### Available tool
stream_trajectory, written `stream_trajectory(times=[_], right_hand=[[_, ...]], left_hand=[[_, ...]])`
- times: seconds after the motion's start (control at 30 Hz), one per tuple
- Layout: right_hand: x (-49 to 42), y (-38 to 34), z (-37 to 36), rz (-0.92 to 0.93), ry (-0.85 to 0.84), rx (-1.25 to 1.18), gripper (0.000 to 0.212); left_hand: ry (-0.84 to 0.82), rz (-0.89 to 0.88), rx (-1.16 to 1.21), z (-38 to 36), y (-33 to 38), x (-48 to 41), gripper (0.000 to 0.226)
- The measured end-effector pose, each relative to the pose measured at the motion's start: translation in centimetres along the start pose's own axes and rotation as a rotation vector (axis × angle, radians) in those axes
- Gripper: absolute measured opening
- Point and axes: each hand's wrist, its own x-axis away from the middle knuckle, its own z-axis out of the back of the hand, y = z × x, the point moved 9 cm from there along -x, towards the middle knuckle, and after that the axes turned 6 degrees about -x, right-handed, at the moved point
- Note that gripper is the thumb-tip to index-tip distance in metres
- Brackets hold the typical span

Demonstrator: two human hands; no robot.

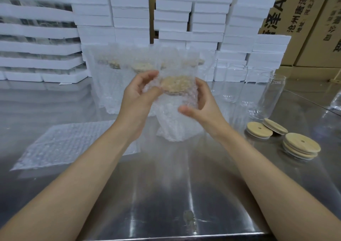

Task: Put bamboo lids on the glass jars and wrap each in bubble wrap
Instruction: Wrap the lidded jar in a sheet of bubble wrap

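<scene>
Both hands on one glass jar (177, 111) at centre, over the steel table (166, 185); jar is upright, bamboo lid (175, 86) already on, bubble wrap (177, 130) round the body and up over the lid, so the lid shows only through the film. Wrap's lower end reaches down to the table; can't tell if the jar sits on it or is lifted. Left hand (140, 96): fingers curled, thumb and fingertips pinching the wrap at the lid's left edge. Right hand (203, 102): fingers curled round the right side of the wrapped jar just below the lid, thumb out across the front, touching the wrap. Left of the jar a flat sheet (70, 144) of bubble wrap lies on the table, apart from both hands. Behind the jar, a row of wrapped jars (118, 85) with lids on, upright, blurred through the film; count unclear. Right of centre, empty jars (235, 87) stand upright and uncapped, clear glass, hard to separate. In front of them two loose lids (259, 130) overlap, one leaning on the other; a short stack (301, 147) of lids sits nearer the right edge, top one with a small hole. Back of table: stacks of white foam boxes (129, 9); brown cartons (304, 19) with printed text behind them
</scene>
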Motion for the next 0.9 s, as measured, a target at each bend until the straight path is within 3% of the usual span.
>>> stream_trajectory(times=[0.17, 0.37, 0.47, 0.57, 0.67, 0.9], right_hand=[[0.4, -0.3, -0.6, 0.023, -0.009, 0.157, 0.094], [0.9, -1.3, -2.0, 0.063, -0.078, 0.238, 0.093], [1.1, -1.7, -2.7, 0.098, -0.083, 0.251, 0.087], [1.2, -1.9, -2.8, 0.114, -0.09, 0.253, 0.086], [1.3, -2.2, -3.1, 0.119, -0.11, 0.281, 0.084], [1.8, -2.8, -4.3, 0.163, -0.16, 0.33, 0.082]], left_hand=[[0.127, -0.026, -0.054, 1.2, 0.6, 0.1, 0.025], [0.324, -0.074, -0.071, 3.4, 1.4, 0.2, 0.02], [0.205, 0.0, -0.054, 2.9, 0.7, -0.7, 0.017], [0.076, 0.035, -0.097, 2.1, 0.2, -1.1, 0.029], [0.117, -0.046, -0.1, 3.1, 1.2, -1.2, 0.035], [0.218, -0.174, -0.106, 4.5, 2.7, -0.9, 0.01]])
